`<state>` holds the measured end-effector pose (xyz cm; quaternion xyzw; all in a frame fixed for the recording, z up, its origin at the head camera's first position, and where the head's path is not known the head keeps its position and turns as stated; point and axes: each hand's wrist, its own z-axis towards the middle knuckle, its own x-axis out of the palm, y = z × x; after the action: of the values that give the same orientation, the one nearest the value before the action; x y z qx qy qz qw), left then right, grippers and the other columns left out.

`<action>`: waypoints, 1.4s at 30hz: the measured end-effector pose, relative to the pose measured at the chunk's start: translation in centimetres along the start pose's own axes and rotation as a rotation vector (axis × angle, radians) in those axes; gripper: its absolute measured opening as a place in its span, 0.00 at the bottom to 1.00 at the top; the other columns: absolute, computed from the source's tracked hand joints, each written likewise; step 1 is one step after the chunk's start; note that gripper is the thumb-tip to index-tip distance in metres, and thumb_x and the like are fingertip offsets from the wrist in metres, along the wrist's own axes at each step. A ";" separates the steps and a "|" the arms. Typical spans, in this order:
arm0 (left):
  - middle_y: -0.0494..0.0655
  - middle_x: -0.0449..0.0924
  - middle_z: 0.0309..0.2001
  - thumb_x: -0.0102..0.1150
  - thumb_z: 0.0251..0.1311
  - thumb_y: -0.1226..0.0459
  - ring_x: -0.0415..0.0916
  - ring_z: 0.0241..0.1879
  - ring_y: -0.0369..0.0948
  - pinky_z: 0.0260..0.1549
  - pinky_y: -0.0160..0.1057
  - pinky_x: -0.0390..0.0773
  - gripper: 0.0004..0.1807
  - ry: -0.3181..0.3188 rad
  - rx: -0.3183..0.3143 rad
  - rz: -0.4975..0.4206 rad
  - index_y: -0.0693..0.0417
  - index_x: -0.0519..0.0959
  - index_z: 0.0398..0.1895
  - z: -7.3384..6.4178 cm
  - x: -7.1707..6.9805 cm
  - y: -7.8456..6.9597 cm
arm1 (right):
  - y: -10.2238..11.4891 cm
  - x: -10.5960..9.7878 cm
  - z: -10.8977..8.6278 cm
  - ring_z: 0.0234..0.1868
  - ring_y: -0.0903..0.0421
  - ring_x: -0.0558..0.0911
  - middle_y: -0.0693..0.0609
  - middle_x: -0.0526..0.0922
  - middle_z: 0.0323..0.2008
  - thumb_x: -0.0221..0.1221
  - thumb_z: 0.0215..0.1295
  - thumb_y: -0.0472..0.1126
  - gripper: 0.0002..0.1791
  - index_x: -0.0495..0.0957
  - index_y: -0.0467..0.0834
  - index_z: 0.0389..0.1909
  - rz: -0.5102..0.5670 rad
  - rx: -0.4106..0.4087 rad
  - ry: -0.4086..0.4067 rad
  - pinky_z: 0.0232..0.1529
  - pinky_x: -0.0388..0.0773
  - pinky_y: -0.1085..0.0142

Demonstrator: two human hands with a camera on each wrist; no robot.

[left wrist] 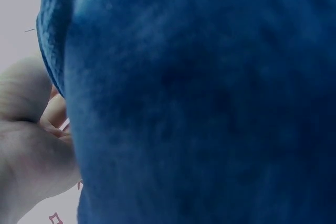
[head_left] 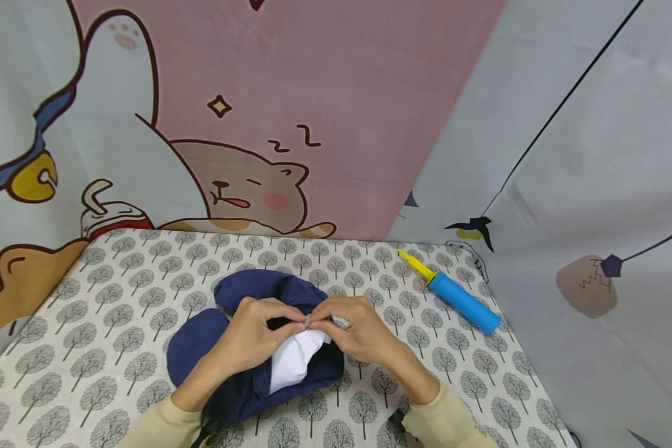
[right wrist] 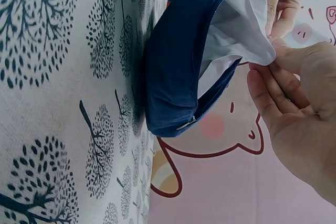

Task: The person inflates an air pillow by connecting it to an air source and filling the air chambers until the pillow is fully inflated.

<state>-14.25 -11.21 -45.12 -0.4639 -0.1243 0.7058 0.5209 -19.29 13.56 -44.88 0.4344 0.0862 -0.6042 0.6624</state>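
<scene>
A navy, U-shaped neck pillow cover [head_left: 196, 345] lies on the patterned cloth in the head view, its zipped side open. White inner lining or bladder [head_left: 292, 364] bulges out through the opening. My left hand [head_left: 249, 333] and right hand [head_left: 361, 326] meet over it, each pinching the white piece's raised tip between thumb and forefinger. In the right wrist view the right hand [right wrist: 310, 114] holds that tip, close to the left fingers [right wrist: 278, 3]. A zip pull [right wrist: 186, 124] hangs at one end of the opening. Navy fabric [left wrist: 205, 98] fills most of the left wrist view.
A blue hand pump [head_left: 463, 302] with a yellow nozzle lies to the right on the tree-print tablecloth [head_left: 129, 339]. Behind the table hangs a pink and white cartoon backdrop [head_left: 358, 112]; a pale curtain [head_left: 610, 186] borders the right side.
</scene>
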 end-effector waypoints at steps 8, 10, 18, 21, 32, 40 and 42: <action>0.42 0.98 0.42 0.82 0.65 0.69 0.95 0.45 0.42 0.45 0.37 0.92 0.06 0.032 -0.001 -0.013 0.51 0.97 0.43 -0.1 0.3 0.1 | 0.4 0.0 -0.3 0.42 0.60 0.93 0.51 0.96 0.40 0.74 0.72 0.32 0.05 0.92 0.44 0.44 0.009 0.138 0.025 0.46 0.91 0.68; 0.42 0.98 0.43 0.81 0.65 0.69 0.95 0.45 0.42 0.45 0.38 0.92 0.06 0.039 0.001 -0.019 0.51 0.97 0.43 -0.1 0.3 0.1 | 0.6 0.0 -0.4 0.41 0.63 0.92 0.52 0.95 0.40 0.74 0.73 0.33 0.04 0.92 0.45 0.43 0.030 0.199 0.042 0.44 0.91 0.65; 0.43 0.98 0.43 0.81 0.65 0.70 0.95 0.44 0.41 0.45 0.38 0.92 0.07 0.058 0.027 -0.038 0.50 0.97 0.43 -0.1 0.4 0.1 | 0.9 -0.2 -0.3 0.39 0.67 0.89 0.53 0.95 0.38 0.74 0.73 0.35 0.03 0.92 0.46 0.42 0.118 0.335 0.081 0.46 0.92 0.60; 0.42 0.98 0.42 0.81 0.65 0.70 0.95 0.43 0.40 0.44 0.36 0.92 0.08 0.060 0.054 -0.018 0.50 0.97 0.43 0.0 0.3 0.1 | 1.0 -0.4 -0.3 0.39 0.66 0.89 0.52 0.94 0.38 0.75 0.73 0.37 0.01 0.92 0.45 0.42 0.188 0.441 0.083 0.48 0.92 0.62; 0.42 0.97 0.38 0.80 0.61 0.76 0.94 0.38 0.37 0.40 0.29 0.88 0.10 0.013 0.265 0.073 0.54 0.96 0.41 0.3 0.5 -0.8 | 2.0 -1.3 0.3 0.33 0.62 0.86 0.46 0.94 0.38 0.76 0.72 0.38 0.04 0.92 0.40 0.39 0.336 0.619 0.074 0.36 0.84 0.71; 0.43 0.97 0.39 0.78 0.62 0.78 0.93 0.37 0.35 0.39 0.27 0.87 0.11 0.034 0.265 0.038 0.55 0.96 0.42 0.1 0.5 -0.9 | 2.7 -0.9 0.5 0.39 0.58 0.90 0.50 0.93 0.38 0.74 0.72 0.33 0.04 0.91 0.45 0.36 0.304 0.654 0.065 0.47 0.89 0.65; 0.44 0.97 0.39 0.77 0.63 0.78 0.92 0.36 0.33 0.37 0.25 0.85 0.11 0.048 0.254 0.020 0.55 0.96 0.43 0.1 0.5 -0.9 | 2.8 -0.8 0.5 0.39 0.59 0.89 0.51 0.93 0.38 0.74 0.72 0.33 0.06 0.91 0.46 0.35 0.264 0.632 0.063 0.47 0.89 0.64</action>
<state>-13.80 -10.36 -44.74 -0.4119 -0.0168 0.7097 0.5713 -17.29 13.55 -42.77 0.6440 -0.1420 -0.4963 0.5646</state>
